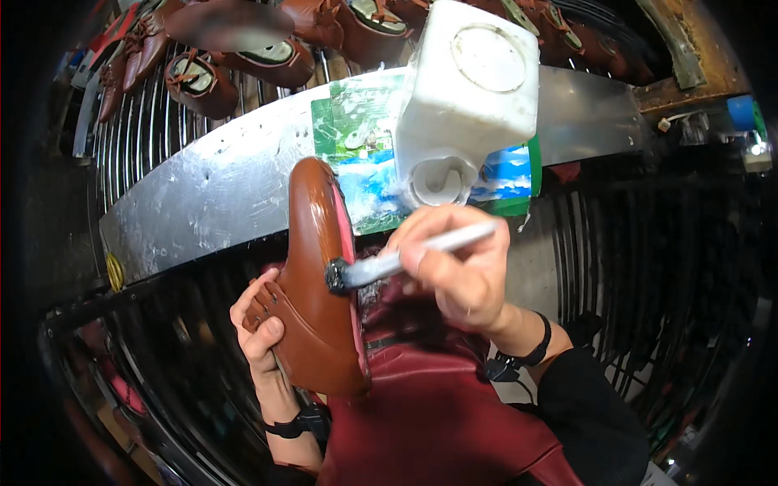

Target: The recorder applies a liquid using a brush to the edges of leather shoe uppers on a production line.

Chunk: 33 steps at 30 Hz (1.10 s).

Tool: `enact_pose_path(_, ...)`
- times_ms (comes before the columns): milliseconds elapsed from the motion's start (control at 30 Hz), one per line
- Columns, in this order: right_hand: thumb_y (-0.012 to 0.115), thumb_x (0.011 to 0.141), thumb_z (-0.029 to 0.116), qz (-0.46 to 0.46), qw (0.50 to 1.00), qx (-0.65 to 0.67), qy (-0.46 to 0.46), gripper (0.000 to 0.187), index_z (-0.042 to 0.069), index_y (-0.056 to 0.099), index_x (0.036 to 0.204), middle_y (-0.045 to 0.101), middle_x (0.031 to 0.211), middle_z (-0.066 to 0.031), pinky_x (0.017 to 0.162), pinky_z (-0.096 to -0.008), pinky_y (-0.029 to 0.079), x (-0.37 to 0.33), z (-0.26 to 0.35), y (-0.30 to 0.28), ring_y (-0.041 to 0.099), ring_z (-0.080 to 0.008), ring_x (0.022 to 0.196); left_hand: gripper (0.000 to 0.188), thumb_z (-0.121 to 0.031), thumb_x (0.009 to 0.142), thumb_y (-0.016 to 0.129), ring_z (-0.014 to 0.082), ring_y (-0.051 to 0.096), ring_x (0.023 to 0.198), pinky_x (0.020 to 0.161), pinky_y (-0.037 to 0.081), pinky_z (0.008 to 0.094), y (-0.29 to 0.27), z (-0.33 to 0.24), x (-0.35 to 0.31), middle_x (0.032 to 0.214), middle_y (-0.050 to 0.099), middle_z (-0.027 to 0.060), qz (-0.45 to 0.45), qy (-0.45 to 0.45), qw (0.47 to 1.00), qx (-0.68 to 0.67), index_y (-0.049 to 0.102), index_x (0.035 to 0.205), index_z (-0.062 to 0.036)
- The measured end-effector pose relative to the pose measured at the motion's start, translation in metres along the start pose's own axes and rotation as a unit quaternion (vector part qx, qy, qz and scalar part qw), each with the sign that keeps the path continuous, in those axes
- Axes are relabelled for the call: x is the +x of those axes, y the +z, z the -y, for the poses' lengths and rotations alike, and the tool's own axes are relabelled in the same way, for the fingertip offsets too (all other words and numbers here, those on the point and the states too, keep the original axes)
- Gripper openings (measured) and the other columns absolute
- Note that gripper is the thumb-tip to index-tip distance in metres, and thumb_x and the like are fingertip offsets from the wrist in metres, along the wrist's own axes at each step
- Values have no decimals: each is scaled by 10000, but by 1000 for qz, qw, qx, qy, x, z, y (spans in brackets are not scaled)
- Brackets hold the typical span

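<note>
Shoe (314, 279) partly hiding left hand (259, 338), blurred brush (374, 269)

No words, labels, numbers or signs can be read, even on the green, blue and white glossy printed sheet (363, 173).

Brown shoes (215, 95) on metal rack (147, 117)

Shoe workshop, clearly: brown leather shoes (204, 93) are lining a metal-rod rack (134, 142) beyond a scuffed (and smeared) metal worktop (227, 186). A brush (377, 269) is being held at another shoe (316, 235).
</note>
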State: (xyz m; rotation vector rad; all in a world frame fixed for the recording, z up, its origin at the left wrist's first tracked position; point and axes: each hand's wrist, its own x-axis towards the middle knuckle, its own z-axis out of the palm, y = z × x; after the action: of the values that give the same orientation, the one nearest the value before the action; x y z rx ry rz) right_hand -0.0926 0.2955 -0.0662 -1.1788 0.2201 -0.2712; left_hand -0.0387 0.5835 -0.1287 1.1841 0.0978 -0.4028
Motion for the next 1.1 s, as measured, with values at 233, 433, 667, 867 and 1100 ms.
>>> enact_pose_path(233,778,843,16,81,992,-63,-78,95,-47,724,890,753,877,-154,657,-309,560,-57,-13,24,714,-183,732,712,-270,877,762,328,711,1168,1054,559,446,11,-15,15,1317,683,241,59,-15,998,-29,530,1425,120)
enact_pose_path(433,775,864,29,166,982,-75,-48,112,-42,718,930,728,811,-86,603,-268,518,-60,12,21,672,-116,690,576,-258,941,701,263,734,1059,977,585,386,13,-25,16,1229,714,191,27,9,1000,4,569,1379,93)
enact_pose_path(667,805,787,-20,139,970,-123,-156,132,-55,722,884,738,831,-137,600,-289,527,-57,8,32,687,-171,678,371,-210,1049,586,231,756,984,912,620,379,6,-34,13,1182,744,151,57,11,998,-23,612,1334,26)
enact_pose_path(867,772,710,-46,201,950,-136,-198,203,-86,702,896,731,856,-198,675,-329,577,-47,42,37,721,-249,743,355,-224,1092,517,263,758,966,891,633,420,30,-38,0,1195,736,174,-1,-59,984,-167,637,1313,27)
enact_pose_path(1100,605,586,-17,250,931,-157,-216,324,-64,718,885,763,902,-231,763,-360,600,-23,69,40,740,-292,818,377,-190,1104,485,262,752,1021,917,634,427,47,-26,-12,1211,735,160,1,-29,973,-228,613,1375,39)
